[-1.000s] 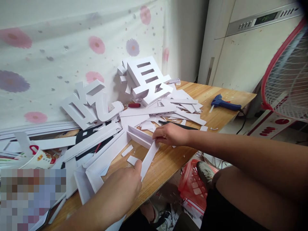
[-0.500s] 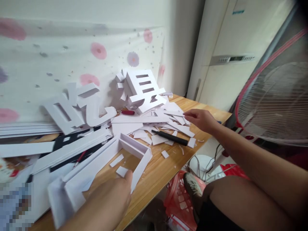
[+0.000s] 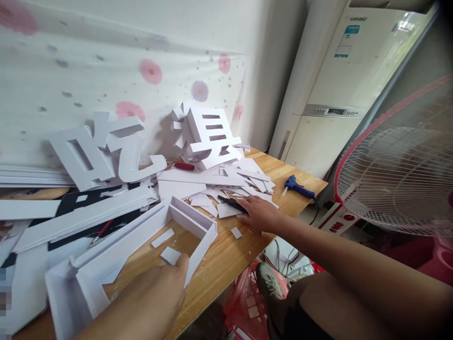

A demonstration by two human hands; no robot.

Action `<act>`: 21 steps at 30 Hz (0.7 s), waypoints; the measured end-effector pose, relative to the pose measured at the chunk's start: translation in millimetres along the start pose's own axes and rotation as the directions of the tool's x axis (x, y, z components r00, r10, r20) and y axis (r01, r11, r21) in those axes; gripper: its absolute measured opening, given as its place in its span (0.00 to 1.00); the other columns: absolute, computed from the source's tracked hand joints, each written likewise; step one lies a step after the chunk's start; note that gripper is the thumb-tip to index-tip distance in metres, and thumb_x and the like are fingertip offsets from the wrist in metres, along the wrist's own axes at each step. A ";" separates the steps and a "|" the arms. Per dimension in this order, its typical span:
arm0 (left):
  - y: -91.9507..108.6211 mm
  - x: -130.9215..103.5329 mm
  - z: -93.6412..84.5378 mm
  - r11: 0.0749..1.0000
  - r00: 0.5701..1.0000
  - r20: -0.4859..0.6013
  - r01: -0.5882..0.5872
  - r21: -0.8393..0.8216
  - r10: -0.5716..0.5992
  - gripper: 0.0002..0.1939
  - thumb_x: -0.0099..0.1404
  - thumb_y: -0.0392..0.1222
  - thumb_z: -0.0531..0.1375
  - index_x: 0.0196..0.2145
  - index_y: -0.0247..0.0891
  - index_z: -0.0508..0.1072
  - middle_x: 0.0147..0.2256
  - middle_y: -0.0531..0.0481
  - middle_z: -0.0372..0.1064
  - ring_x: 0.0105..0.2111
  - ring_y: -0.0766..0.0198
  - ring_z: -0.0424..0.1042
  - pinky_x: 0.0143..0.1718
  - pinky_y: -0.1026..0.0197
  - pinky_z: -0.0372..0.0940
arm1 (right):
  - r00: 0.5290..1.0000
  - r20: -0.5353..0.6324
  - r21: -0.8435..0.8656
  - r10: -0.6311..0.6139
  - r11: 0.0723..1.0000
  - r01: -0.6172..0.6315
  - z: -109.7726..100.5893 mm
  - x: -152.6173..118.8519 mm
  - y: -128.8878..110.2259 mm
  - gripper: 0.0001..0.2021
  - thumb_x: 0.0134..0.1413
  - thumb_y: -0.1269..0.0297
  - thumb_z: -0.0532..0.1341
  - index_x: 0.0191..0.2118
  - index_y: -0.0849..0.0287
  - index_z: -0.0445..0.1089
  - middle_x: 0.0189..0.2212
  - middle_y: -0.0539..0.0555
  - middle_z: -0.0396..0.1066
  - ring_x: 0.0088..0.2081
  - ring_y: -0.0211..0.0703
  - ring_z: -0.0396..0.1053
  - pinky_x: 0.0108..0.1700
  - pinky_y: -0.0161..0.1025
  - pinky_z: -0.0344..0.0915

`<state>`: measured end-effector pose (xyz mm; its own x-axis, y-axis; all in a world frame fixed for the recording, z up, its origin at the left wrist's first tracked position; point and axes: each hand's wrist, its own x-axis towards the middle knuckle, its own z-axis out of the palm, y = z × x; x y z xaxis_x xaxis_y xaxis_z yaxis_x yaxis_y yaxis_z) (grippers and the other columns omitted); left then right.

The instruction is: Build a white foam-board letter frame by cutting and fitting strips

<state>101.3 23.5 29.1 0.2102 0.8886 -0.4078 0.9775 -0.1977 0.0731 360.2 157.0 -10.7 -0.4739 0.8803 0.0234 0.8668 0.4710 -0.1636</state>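
A long white foam-board frame (image 3: 196,222) with upright double walls lies at the front of the table. My left hand (image 3: 155,297) grips its near wall, thumb on the inner side; the other fingers are hidden. Beside the thumb is a small white rectangle (image 3: 170,255), with a narrow white strip (image 3: 163,237) a little farther in. My right hand (image 3: 262,213) is over a slim black knife (image 3: 231,203), thumb and fingers closing around its handle end. The knife's tapered tip points left over white board scraps (image 3: 228,210).
A blue glue gun (image 3: 299,187) lies near the table's right end, its cord over the edge. White board characters (image 3: 132,156) lean against the wall. A red-handled tool (image 3: 184,166) lies among offcuts. A pink-rimmed fan (image 3: 396,165) and red basket (image 3: 244,302) stand at right and below.
My right hand has moved left and nearer, from the far offcuts onto the black knife. The glue gun, mostly hidden by my arm before, is now visible. My left hand stays at the frame.
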 end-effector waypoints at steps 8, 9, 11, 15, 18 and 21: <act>3.0 -5.1 -7.8 1.000 0.998 0.057 -0.008 0.025 0.007 0.14 0.60 0.30 0.48 0.42 0.35 0.66 0.31 0.39 0.75 0.32 0.47 0.76 0.29 0.53 0.65 | 0.998 -0.005 0.172 0.069 0.983 -0.067 -40.1 -25.7 -17.0 0.21 0.69 0.67 0.47 0.65 0.63 0.50 0.43 0.59 0.70 0.37 0.44 0.71 0.39 0.36 0.67; 2.6 -4.6 -6.7 1.000 0.999 0.048 -0.008 0.025 0.007 0.14 0.60 0.30 0.48 0.42 0.36 0.66 0.31 0.39 0.75 0.32 0.46 0.76 0.29 0.52 0.66 | 0.999 0.031 0.221 0.041 0.974 -0.047 -46.9 -36.7 -23.6 0.22 0.70 0.66 0.44 0.66 0.62 0.47 0.38 0.56 0.71 0.31 0.40 0.71 0.33 0.33 0.67; 1.7 -3.3 -4.3 1.000 0.999 0.033 -0.016 0.021 0.015 0.13 0.60 0.32 0.48 0.41 0.36 0.66 0.31 0.39 0.75 0.32 0.45 0.76 0.29 0.51 0.66 | 0.995 0.090 0.383 -0.053 0.924 0.015 -54.1 -59.6 -39.6 0.24 0.69 0.65 0.44 0.68 0.58 0.43 0.39 0.54 0.72 0.31 0.39 0.72 0.31 0.32 0.68; 0.0 -1.5 -1.6 0.998 0.999 -0.001 -0.053 0.025 0.053 0.14 0.61 0.32 0.47 0.42 0.36 0.66 0.31 0.39 0.75 0.33 0.43 0.76 0.29 0.49 0.67 | 0.986 0.045 0.448 -0.163 0.885 0.126 -44.9 -92.8 -70.3 0.27 0.64 0.69 0.47 0.67 0.56 0.48 0.56 0.56 0.62 0.55 0.45 0.63 0.56 0.41 0.62; 0.0 -2.7 -3.1 0.998 0.999 0.000 -0.044 0.037 0.044 0.13 0.60 0.33 0.47 0.42 0.37 0.66 0.31 0.39 0.75 0.32 0.43 0.76 0.29 0.50 0.67 | 0.981 0.112 0.425 -0.159 0.900 0.098 -34.0 -100.4 -81.5 0.29 0.63 0.72 0.46 0.68 0.57 0.46 0.56 0.57 0.62 0.54 0.46 0.63 0.56 0.42 0.63; 1.8 -5.0 -6.6 0.999 0.999 0.014 -0.029 0.035 0.028 0.13 0.61 0.33 0.47 0.41 0.36 0.67 0.31 0.39 0.75 0.32 0.44 0.76 0.29 0.51 0.67 | 0.980 0.151 0.382 -0.128 0.922 0.062 -30.4 -100.4 -83.4 0.30 0.62 0.74 0.46 0.69 0.58 0.45 0.54 0.59 0.64 0.50 0.47 0.68 0.53 0.44 0.66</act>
<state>102.1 21.5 37.3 0.2375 0.8765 -0.4186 0.9700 -0.2374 0.0532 340.2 31.1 30.7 -0.5991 0.7938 -0.1047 0.7106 0.4668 -0.5265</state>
